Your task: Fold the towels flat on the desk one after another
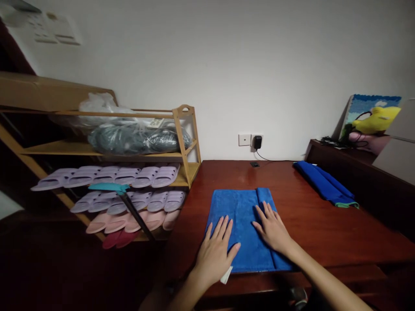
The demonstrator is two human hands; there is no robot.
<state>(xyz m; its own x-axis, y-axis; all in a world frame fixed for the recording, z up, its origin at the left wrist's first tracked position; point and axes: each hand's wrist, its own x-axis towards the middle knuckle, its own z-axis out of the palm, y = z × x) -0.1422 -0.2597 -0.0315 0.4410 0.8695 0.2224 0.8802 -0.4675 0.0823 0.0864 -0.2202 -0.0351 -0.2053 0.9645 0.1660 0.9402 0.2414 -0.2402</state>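
Note:
A blue towel (240, 233) lies on the reddish-brown wooden table (308, 233), its right side folded over into a narrow strip. My left hand (215, 250) rests flat on the towel's lower left part with fingers spread. On the folded strip at the right lies my right hand (272, 226), fingers stretched out and the thumb pointing left. A white tag (226, 275) sticks out at the towel's near edge beside my left wrist. Neither hand grips anything.
Another folded blue cloth (324, 183) with a green edge lies at the table's right. A black plug (257, 141) sits in the wall socket, its cord running right. Left stands a wooden rack (181, 147) with several slippers (165, 175), beside a turquoise-topped pole (110, 187).

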